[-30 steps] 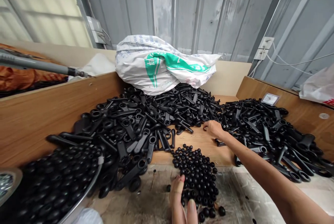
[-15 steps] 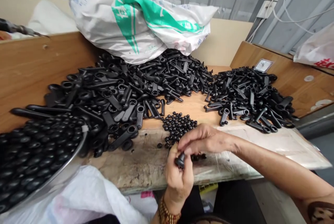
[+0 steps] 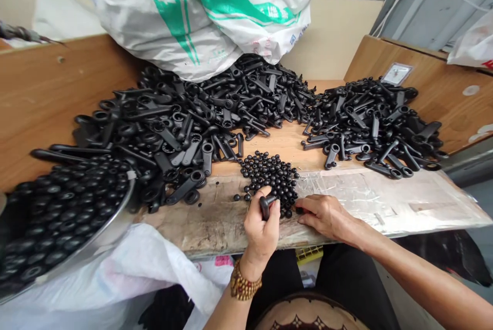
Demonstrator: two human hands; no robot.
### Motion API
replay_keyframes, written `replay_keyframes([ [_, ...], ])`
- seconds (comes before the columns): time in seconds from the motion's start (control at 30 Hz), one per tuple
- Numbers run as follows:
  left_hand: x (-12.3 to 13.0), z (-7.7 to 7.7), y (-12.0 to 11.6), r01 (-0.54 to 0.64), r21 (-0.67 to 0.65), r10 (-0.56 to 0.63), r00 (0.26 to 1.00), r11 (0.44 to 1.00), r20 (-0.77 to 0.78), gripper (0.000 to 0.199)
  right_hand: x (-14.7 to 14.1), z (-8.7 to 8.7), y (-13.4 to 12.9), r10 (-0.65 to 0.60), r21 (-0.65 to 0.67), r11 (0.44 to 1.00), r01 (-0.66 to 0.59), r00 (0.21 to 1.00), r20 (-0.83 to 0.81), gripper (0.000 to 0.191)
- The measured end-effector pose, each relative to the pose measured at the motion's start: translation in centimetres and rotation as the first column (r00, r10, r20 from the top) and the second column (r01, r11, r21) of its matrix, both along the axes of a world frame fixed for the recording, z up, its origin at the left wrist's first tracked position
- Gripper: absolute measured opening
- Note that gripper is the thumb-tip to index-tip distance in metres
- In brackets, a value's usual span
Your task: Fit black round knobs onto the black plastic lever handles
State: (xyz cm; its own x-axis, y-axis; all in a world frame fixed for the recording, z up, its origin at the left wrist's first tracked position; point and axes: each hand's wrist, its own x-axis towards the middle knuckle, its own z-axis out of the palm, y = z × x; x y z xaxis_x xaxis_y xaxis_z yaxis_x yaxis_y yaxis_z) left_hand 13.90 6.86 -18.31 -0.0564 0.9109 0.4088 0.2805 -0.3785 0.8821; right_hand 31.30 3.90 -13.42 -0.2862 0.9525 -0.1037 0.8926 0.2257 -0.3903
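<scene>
My left hand (image 3: 260, 230), with a beaded bracelet at its wrist, is closed around a black plastic crank handle (image 3: 265, 208), one end sticking up between thumb and forefinger. To its right, my right hand (image 3: 325, 214) pinches a small black ball knob (image 3: 299, 210) low over the bench, at the right edge of a loose heap of black ball knobs (image 3: 269, 171). The heap lies just beyond both hands. How much of the crank handle sits inside the left palm is hidden.
Large piles of black crank handles lie at the back left (image 3: 173, 124) and right (image 3: 370, 119). A white woven sack (image 3: 123, 17) rests on the left pile. At the left stands a metal basin (image 3: 129, 199) full of black balls. Wooden boards (image 3: 77, 94) edge the bench.
My hands were together at the crank handle; now they are apart. The right hand has moved down and right to the knob heap's edge. The left still holds the crank handle. The view has shifted.
</scene>
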Motion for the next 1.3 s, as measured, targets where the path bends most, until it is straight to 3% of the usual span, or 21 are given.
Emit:
replay_keyframes([
  [0.13,0.0,0.4,0.0,0.096,0.012,-0.095,0.993,0.995,-0.065,0.025,0.2,-0.2,0.4,0.028,0.015,0.999,-0.028,1.000,0.010,0.019],
  [0.27,0.0,0.6,-0.1,0.198,0.023,-0.196,0.978,0.980,-0.072,0.024,0.5,0.2,0.5,-0.024,0.034,0.999,0.032,0.977,-0.211,0.022],
  [0.4,-0.1,0.7,-0.2,0.263,-0.002,-0.262,0.964,0.965,-0.053,0.025,-0.4,1.4,0.9,-0.065,0.077,0.989,0.125,0.844,-0.533,0.020],
  [0.53,-0.1,0.9,-0.2,0.298,-0.025,-0.298,0.955,0.954,0.010,0.023,-1.9,2.3,1.7,0.032,0.111,0.992,0.067,0.706,-0.708,0.018],
  [0.67,-0.1,1.0,-0.3,0.317,-0.031,-0.314,0.947,0.948,0.061,0.022,-2.4,2.3,2.1,0.079,0.107,0.994,0.000,0.677,-0.731,0.019],
  [0.97,-0.1,0.9,-0.3,0.320,-0.038,-0.316,0.945,0.947,0.089,0.027,-2.9,2.2,1.8,0.071,0.115,0.993,0.011,0.732,-0.677,0.024],
  [1.3,-0.1,0.7,-0.3,0.309,-0.041,-0.304,0.948,0.950,0.096,0.024,-2.8,1.8,1.4,-0.034,-0.020,0.999,0.032,0.555,-0.831,0.025],
])
